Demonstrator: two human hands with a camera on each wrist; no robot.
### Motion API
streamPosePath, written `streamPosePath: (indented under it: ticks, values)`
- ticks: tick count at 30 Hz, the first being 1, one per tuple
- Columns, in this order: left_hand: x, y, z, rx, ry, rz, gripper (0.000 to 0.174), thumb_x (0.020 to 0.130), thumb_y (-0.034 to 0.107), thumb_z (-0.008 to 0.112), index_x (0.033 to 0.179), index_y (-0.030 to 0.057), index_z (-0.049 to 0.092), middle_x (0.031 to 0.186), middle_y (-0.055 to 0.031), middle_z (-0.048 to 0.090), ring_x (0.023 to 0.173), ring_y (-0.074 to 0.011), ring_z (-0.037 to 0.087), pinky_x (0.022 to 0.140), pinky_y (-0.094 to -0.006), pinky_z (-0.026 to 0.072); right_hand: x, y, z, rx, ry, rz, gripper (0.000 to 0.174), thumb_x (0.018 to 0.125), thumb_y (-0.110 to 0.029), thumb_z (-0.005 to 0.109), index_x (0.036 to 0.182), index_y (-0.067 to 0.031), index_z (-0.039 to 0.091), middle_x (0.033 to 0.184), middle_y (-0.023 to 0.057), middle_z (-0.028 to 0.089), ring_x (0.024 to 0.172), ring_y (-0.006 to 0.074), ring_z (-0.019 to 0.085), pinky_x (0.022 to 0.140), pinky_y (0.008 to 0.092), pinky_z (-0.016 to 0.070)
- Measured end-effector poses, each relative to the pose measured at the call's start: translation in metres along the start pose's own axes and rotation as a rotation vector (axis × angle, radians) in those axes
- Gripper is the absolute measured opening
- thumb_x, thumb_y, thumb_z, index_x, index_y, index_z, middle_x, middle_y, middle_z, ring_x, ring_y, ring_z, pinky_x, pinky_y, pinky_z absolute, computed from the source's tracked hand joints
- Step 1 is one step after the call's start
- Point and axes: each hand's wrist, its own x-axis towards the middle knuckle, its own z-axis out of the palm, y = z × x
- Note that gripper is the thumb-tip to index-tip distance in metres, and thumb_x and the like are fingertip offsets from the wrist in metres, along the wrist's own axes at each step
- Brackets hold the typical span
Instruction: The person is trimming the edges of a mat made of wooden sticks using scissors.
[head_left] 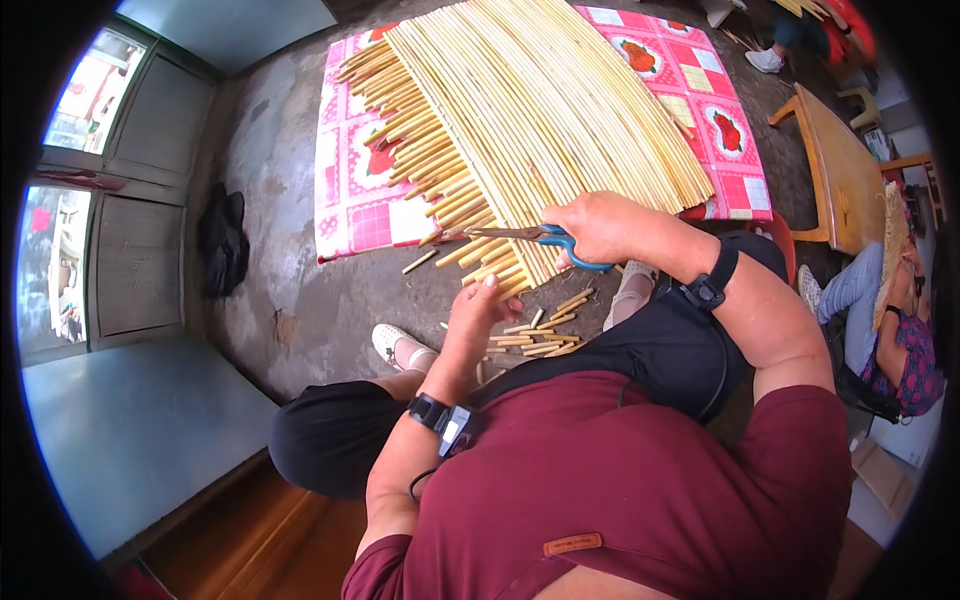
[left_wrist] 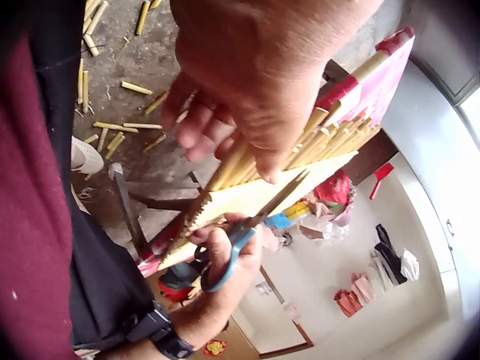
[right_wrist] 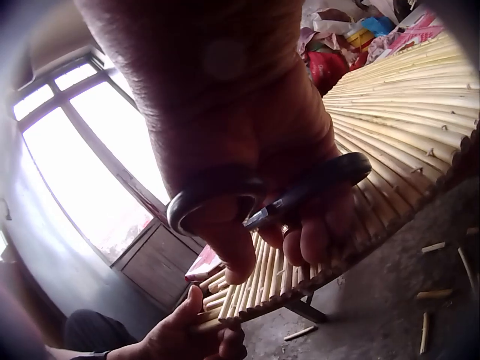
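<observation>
Pale stalks laid side by side form a long mat (head_left: 560, 110), with uneven ends sticking out along its left side. My right hand (head_left: 600, 228) holds blue-handled scissors (head_left: 553, 238) over the near end of the mat, blades pointing left. In the right wrist view, my thumb and fingers sit in the scissors' loops (right_wrist: 352, 169), which are spread apart. My left hand (head_left: 477, 312) is at the mat's near left corner. Its thumb lies on top of a stalk (right_wrist: 206, 321) and its fingers curl underneath, pinching the stalk's end.
The mat lies on a table with a pink patterned cloth (head_left: 345, 215). Short cut stalk pieces (head_left: 540, 338) litter the floor by my feet. A wooden table (head_left: 850, 180) and a seated person (head_left: 890, 340) are at the right. Dark cloth (head_left: 223, 240) lies at the left.
</observation>
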Motion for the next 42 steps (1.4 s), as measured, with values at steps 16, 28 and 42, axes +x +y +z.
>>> streamPosePath:
  ticks: [16,28,42]
  values:
    - [-0.138,0.202,0.139,0.111,-1.075,0.775,0.054,0.094,0.045,0.057,0.113,-0.0059,0.060,0.106,-0.0306,0.062,0.095,-0.0424,0.064,0.080,-0.0508,0.0528,-0.028,0.014,-0.034,1.177,0.393,0.065,0.031,0.091,-0.029,0.064,0.107,-0.0031,0.055,0.075,0.0054,0.062,0.057,0.0080,0.058,0.052,0.0207,0.0479]
    - [-0.169,0.139,0.292,-0.608,-0.906,0.889,0.033,0.098,0.010,0.046,0.070,-0.0001,0.059,0.067,-0.0118,0.053,0.050,-0.0239,0.053,0.042,-0.0322,0.0380,-0.053,0.025,-0.022,1.151,0.439,0.084,0.038,0.088,-0.036,0.070,0.100,-0.0026,0.058,0.074,0.0062,0.062,0.057,0.0086,0.059,0.052,0.0215,0.0489]
    - [-0.122,0.151,0.264,0.574,-1.538,0.708,0.014,0.088,0.017,0.058,0.091,0.0043,0.062,0.087,-0.0164,0.063,0.082,-0.0341,0.063,0.073,-0.0446,0.0524,-0.071,0.025,-0.012,1.267,0.393,0.020,0.039,0.089,-0.033,0.071,0.104,-0.0003,0.055,0.074,0.0079,0.062,0.052,0.0102,0.057,0.049,0.0220,0.0481]
